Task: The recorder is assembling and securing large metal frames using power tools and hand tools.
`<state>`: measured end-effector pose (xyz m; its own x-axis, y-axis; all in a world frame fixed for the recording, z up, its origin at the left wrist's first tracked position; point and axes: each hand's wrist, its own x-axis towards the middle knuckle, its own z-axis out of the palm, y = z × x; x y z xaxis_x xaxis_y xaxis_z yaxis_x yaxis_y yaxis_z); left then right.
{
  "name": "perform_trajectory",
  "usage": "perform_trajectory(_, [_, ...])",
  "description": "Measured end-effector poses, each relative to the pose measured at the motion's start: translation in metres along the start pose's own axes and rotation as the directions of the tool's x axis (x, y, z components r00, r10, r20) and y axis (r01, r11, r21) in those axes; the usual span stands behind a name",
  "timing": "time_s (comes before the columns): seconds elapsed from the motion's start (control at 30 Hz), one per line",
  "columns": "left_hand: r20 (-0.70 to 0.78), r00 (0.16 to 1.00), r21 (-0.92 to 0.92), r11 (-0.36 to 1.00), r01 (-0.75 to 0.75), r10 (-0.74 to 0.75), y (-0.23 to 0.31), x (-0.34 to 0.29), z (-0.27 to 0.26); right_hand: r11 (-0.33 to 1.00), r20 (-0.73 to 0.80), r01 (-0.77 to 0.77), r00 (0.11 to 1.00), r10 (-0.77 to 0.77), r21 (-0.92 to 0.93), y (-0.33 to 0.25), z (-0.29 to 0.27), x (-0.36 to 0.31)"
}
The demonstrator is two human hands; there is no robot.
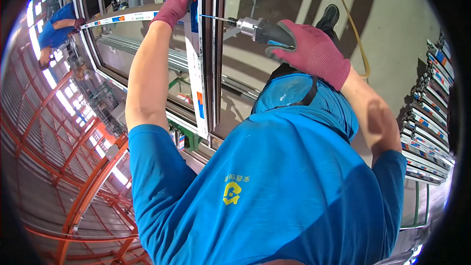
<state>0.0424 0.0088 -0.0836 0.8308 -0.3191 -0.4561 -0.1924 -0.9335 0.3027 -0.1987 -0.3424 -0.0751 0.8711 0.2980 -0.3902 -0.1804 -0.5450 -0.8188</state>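
Along the left side of the frame, orange-red steelwork (pixel 78 206) is seen curved by the lens, while at the upper right a grey floor (pixel 282 0) is crossed by dark shadows. From the upper left to the centre, a large metal framework (pixel 210 68) is set out, its dark bars faced in places with white strips (pixel 196 86) marked in orange and blue. Down the right edge, white-faced profiles (pixel 426 122) are stacked in a long row. At the upper left, a co-worker in blue (pixel 56 27) is seen near the end of one white-faced bar (pixel 122 18). At the upper right, a yellow hose (pixel 351 12) is curved over the floor. Right of upper centre, the handle of a power driver (pixel 250 28) is grasped by the gloved right hand (pixel 311 51). At upper centre, the gloved left hand (pixel 176 5) is laid at the framework's bar, its fingers partly bent; whether the bar is gripped cannot be told. The driver's slim blue bit (pixel 212 17) is pointed left across the dark bar; contact cannot be confirmed
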Motion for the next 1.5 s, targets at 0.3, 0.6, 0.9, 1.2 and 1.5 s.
perform_trajectory(0.3, [0.037,0.999,0.077,0.997,0.001,-0.004,0.005,0.003,-0.006,0.996,0.038,-0.048,0.998,0.051,-0.070,-0.011,-0.005,0.004])
perform_trajectory(0.6, [-0.043,0.993,-0.005,0.994,-0.110,0.109,-0.004,0.002,0.003,0.986,0.042,-0.025,0.999,0.033,-0.164,-0.029,-0.007,0.012])
perform_trajectory(0.9, [0.072,0.972,0.176,0.957,-0.232,0.223,-0.039,0.020,0.017,0.961,-0.041,0.035,0.998,-0.048,-0.274,-0.043,-0.010,0.023])
perform_trajectory(1.2, [0.043,0.879,0.383,0.805,-0.453,0.474,-0.081,0.027,0.026,0.949,-0.024,0.101,0.993,-0.113,-0.299,-0.049,-0.002,0.037])
perform_trajectory(1.5, [-0.006,0.986,0.102,0.981,-0.163,0.164,-0.009,0.013,0.011,0.958,-0.040,0.087,0.994,-0.102,-0.274,-0.039,0.007,0.037])
